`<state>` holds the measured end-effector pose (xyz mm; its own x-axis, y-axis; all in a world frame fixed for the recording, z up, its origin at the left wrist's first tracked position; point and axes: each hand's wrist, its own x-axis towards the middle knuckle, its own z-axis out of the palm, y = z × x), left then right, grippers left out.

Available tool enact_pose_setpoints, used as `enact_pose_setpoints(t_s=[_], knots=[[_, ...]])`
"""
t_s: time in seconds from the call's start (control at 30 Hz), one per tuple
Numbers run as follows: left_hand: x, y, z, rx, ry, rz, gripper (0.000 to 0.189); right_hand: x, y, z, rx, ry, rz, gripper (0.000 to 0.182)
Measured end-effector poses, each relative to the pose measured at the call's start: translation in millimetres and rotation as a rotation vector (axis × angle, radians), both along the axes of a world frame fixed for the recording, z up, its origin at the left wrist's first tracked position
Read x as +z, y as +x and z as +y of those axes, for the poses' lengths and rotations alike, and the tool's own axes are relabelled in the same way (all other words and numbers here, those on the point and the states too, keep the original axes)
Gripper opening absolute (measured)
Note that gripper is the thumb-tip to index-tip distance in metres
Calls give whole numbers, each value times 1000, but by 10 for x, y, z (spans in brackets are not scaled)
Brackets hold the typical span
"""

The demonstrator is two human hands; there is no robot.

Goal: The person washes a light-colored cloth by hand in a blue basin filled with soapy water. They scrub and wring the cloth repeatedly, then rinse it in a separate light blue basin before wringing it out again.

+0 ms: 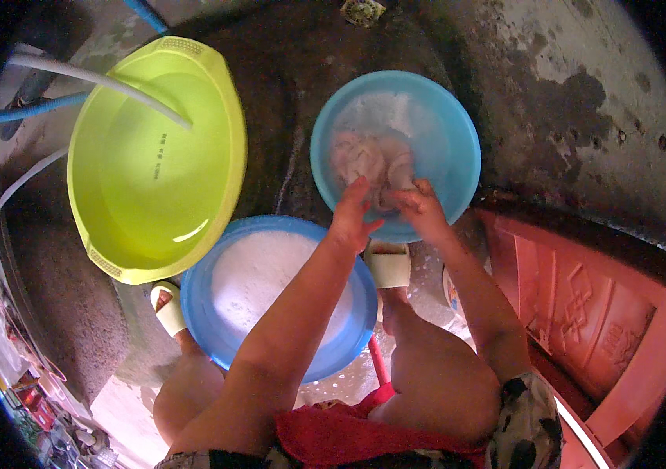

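Observation:
A round light-blue plastic basin (456, 158) stands before me with a pale, bunched wet cloth (365, 155) in cloudy water. My left hand (356, 214) hangs over the near side of this basin, thumb and fingers apart, with nothing held. Opposite it, my right hand (424, 205) has its fingers spread and slightly bent at the cloth's near right edge. Whether those fingertips touch the cloth is unclear. Below my left forearm sits a darker blue basin (198, 311) filled with white suds (262, 269).
A large yellow-green oval tub (236, 146) of water stands at the left, a grey hose (133, 91) reaching into it. Blue hoses (39, 108) lie beyond. A red moulded plastic piece (579, 305) stands at the right. My feet wear pale slippers (388, 269) on the wet floor.

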<state>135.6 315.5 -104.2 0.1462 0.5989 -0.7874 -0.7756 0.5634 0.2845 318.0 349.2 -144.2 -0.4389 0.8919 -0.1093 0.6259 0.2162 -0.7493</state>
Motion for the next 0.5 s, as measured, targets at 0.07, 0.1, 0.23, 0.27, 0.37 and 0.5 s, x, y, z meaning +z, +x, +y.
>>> enact_pose_setpoints(t_s=[0.07, 0.1, 0.23, 0.27, 0.37, 0.5], knots=[[-29, -3, 18, -40, 25, -33, 59, 233, -109, -39, -22, -119, 101, 36], [-45, -5, 15, -62, 40, -51, 63, 416, -185, -68, -75, -215, 164, 37], [-245, 16, 12, -49, 45, -216, 58, 1152, -532, -139, -147, -437, 347, 37], [-321, 25, 24, 3, 62, -360, 53, 1291, -607, -162, -129, -444, 378, 38], [-223, -32, 76, 3, 101, -547, 53, 1564, -733, -281, 64, -288, 283, 39], [62, -129, 109, 56, 132, -532, 50, 1879, -782, -285, 394, -365, 328, 45]])
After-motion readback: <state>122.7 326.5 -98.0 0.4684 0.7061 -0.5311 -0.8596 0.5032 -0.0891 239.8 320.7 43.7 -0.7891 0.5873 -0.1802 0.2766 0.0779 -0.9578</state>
